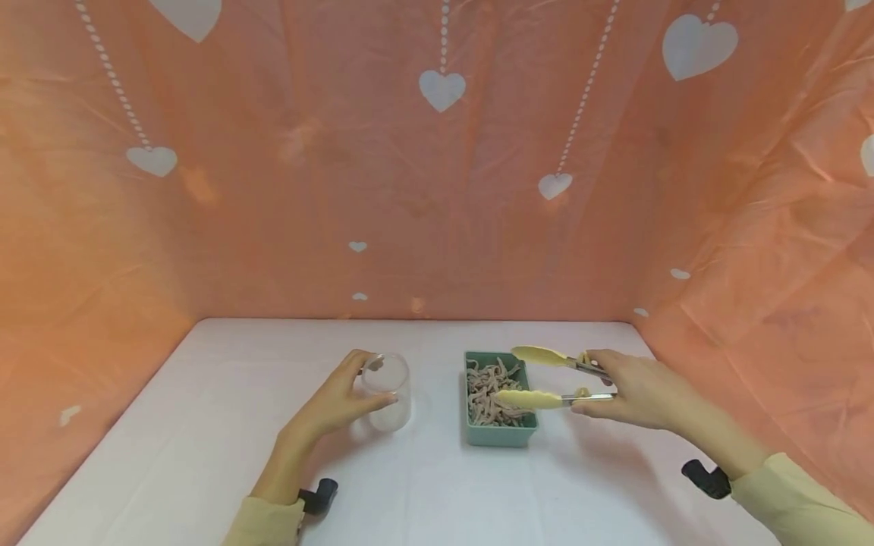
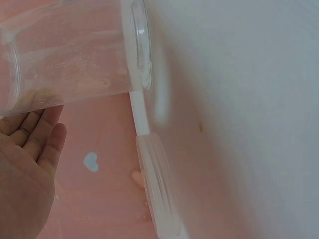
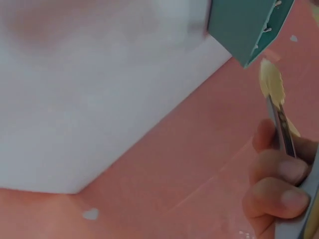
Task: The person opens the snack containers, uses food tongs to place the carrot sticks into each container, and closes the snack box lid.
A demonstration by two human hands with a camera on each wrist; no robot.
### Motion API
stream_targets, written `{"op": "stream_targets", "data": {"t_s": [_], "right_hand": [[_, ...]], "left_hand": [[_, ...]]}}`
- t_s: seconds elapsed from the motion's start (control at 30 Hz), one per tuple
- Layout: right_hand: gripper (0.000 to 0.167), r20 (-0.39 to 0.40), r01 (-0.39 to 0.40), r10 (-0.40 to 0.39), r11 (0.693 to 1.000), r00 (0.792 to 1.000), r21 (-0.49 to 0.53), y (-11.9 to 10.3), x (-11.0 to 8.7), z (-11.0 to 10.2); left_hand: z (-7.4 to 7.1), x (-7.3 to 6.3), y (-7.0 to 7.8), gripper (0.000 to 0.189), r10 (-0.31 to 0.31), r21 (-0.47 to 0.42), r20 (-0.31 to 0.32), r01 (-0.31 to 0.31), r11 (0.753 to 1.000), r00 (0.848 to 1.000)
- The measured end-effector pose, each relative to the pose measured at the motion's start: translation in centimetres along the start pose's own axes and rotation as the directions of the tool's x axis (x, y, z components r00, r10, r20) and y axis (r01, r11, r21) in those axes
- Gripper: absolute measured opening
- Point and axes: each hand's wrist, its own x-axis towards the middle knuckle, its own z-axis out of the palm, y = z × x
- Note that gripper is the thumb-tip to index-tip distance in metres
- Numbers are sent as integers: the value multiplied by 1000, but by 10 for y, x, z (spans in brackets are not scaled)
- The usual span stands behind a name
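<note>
My left hand (image 1: 341, 400) grips a clear plastic jar (image 1: 389, 413) around its side, and the jar stands upright on the table. In the left wrist view that jar (image 2: 70, 55) looks see-through, with no contents showing. My right hand (image 1: 638, 390) holds metal tongs (image 1: 590, 396) with pale yellow scalloped tips. Their two arms are spread apart, nothing between them. The lower tip overlaps a green rectangular box (image 1: 501, 436) in the head view. Inside the box lies a heap of pinkish-grey, worm-like strands (image 1: 488, 387). In the right wrist view, fingers (image 3: 276, 196) curl round the tongs' handle.
A flat, round, translucent lid-like piece (image 2: 159, 186) lies on the table near the jar in the left wrist view. The white table (image 1: 437, 493) meets orange cloth walls (image 1: 410, 205) with white hearts at the back and sides. Each wrist wears a black camera mount (image 1: 319, 497).
</note>
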Motion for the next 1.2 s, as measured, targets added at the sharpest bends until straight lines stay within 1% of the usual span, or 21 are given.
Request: {"op": "stream_targets", "data": {"t_s": [0.1, 0.2, 0.3, 0.47, 0.7, 0.77, 0.87, 1.0, 1.2], "right_hand": [[82, 32, 54, -53, 998, 998, -29, -3, 6, -6], [83, 77, 92, -88, 995, 993, -47, -5, 11, -13], [83, 122, 122, -114, 991, 986, -57, -7, 17, -18], [79, 182, 177, -163, 982, 970, -64, -11, 27, -25], [63, 209, 245, -223, 966, 952, -87, -22, 36, -36], [62, 224, 254, -223, 960, 949, -119, -27, 39, -38], [61, 249, 253, -204, 950, 947, -184, -36, 43, -40], [58, 271, 269, -197, 927, 942, -261, -47, 46, -39], [53, 252, 318, -245, 897, 936, -309, -51, 47, -38]], "left_hand": [[1, 1, 0, 63, -3, -1, 2, 3, 1000, 1000], [0, 1, -1, 63, -2, -2, 0, 2, 1000, 1000], [0, 2, 0, 62, 11, -7, -5, -11, 1000, 1000], [-1, 3, 2, 59, 29, -12, -18, -29, 1000, 999], [0, 1, 2, 58, 13, -16, -13, -13, 1000, 1000], [0, 1, 2, 58, 9, -13, -10, -9, 1000, 1000], [0, 1, 2, 59, 9, -9, -10, -9, 1000, 1000], [1, 1, 2, 60, 14, -6, -11, -14, 1000, 1000], [1, 0, 1, 59, 18, 9, -18, -18, 1000, 1000]]}}
